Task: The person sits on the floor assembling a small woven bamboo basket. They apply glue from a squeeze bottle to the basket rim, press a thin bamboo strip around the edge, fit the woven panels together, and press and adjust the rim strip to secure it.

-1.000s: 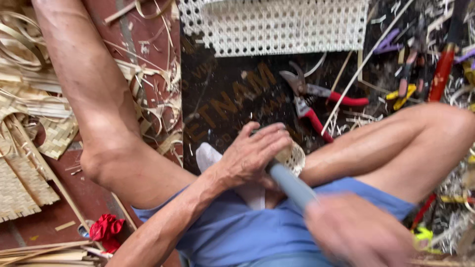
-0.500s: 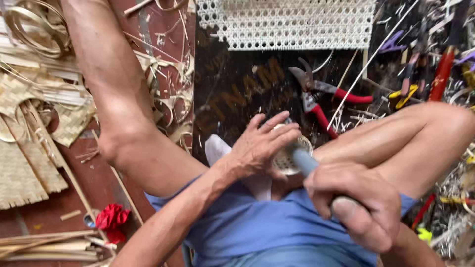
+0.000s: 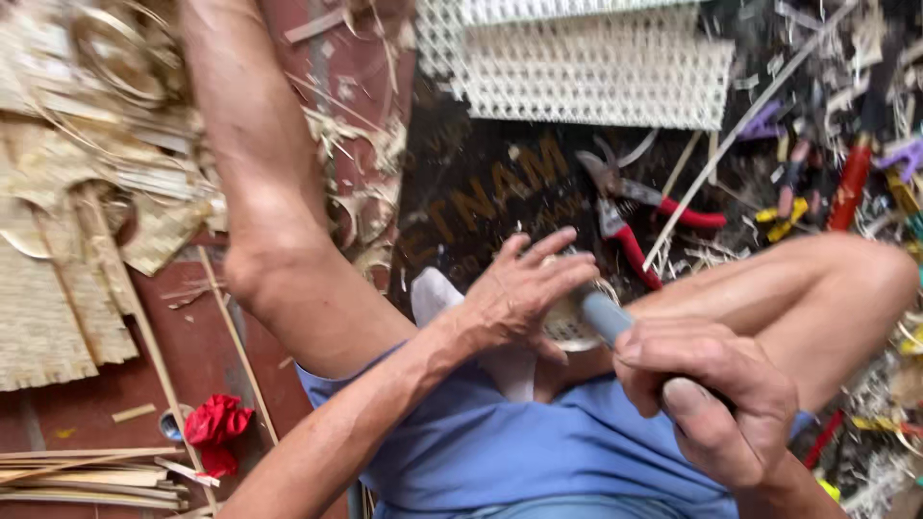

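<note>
Next to the woven cane sheet [image 3: 586,67], all pale and matt, the pliers [image 3: 639,216] look like dull metal with glossy red plastic grips; blue shorts [image 3: 500,452] are soft cloth.
</note>
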{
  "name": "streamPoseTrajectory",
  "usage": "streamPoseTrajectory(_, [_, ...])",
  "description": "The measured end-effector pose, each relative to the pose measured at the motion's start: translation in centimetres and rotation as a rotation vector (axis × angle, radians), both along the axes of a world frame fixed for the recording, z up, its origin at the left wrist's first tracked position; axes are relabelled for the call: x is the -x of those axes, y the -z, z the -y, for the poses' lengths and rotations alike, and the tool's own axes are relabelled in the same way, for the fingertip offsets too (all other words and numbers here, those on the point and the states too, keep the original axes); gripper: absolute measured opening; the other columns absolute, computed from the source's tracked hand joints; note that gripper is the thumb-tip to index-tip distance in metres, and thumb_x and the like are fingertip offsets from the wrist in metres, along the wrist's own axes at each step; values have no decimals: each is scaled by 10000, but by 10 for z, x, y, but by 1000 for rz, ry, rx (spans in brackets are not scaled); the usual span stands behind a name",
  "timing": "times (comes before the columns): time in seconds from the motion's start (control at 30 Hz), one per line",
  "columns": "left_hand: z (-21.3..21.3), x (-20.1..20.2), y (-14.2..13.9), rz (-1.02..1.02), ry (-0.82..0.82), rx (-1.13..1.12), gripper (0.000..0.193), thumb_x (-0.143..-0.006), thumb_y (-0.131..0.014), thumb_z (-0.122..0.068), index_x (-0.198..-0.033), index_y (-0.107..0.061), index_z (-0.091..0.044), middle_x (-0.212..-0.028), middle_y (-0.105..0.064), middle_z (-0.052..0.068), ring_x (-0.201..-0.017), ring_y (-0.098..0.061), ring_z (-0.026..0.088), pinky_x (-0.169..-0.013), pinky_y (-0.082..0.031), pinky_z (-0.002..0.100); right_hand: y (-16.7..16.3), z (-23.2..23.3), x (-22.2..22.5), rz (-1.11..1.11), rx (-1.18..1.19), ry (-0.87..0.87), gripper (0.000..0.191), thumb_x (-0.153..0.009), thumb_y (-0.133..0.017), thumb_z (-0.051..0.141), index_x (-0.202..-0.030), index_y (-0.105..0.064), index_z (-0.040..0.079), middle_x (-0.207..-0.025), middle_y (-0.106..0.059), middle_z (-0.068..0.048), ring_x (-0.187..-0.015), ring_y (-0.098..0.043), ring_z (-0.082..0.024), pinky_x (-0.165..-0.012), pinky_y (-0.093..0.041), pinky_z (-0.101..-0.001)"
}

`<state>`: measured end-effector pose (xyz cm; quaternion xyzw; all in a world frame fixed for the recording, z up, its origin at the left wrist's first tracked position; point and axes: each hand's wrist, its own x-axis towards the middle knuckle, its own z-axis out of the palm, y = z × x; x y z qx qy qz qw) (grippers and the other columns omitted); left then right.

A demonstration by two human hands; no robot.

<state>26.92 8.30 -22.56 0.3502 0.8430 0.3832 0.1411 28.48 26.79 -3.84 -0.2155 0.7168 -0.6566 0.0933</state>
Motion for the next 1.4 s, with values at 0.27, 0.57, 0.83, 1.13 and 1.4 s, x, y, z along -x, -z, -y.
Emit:
streamPoseTrajectory(0.27, [2, 0, 1, -22, -18, -49, 1185, -436, -935, -546, -1454, -452, -178, -1519, -505, 26, -1525, -307, 279, -1140, -266, 648, -1, -13, -15, -45, 13, 53, 278, -1030, -475, 157, -1209, -604, -11, -698, -650, -30, -612, -605, -116, -685, -590, -357])
streamPoseTrajectory(0.57, [-3, 6, 0, 9, -11, -14, 1210, -438, -921, -587, -1471, -454, -161, -1528, -515, 23, -1520, -339, 249, -1151, -266, 622, 21, -27, -18, 216, 199, 21, 319, -1078, -485, 198, -1232, -618, -47, -700, -631, -75, -625, -572, -171, -665, -532, -362])
streamPoseTrajectory(0.83, [-6, 7, 7, -42, 14, -50, 1233, -433, -908, -616, -1472, -455, -130, -1521, -533, 48, -1509, -373, 244, -1140, -274, 593, 30, -22, -11, 183, 304, 43, 328, -1102, -489, 243, -1212, -621, -37, -710, -596, -73, -628, -548, -177, -694, -530, -376])
streamPoseTrajectory(1.13, [-13, 6, 7, -58, 19, -84, 1182, -492, -900, -648, -1461, -463, -132, -1506, -543, 54, -1514, -377, 251, -1151, -279, 588, 35, -46, -12, 129, 374, 62, 281, -1061, -506, 218, -1164, -623, -15, -666, -609, -71, -604, -541, -176, -677, -524, -401])
streamPoseTrajectory(1.4, [-7, -1, 17, -20, -3, -49, 1194, -480, -912, -635, -1465, -434, -158, -1537, -498, 20, -1534, -326, 240, -1153, -267, 612, -3, -42, 6, -20, 111, -162, 211, -1130, -445, 190, -1213, -493, 2, -803, -686, 7, -739, -634, -133, -877, -569, -455])
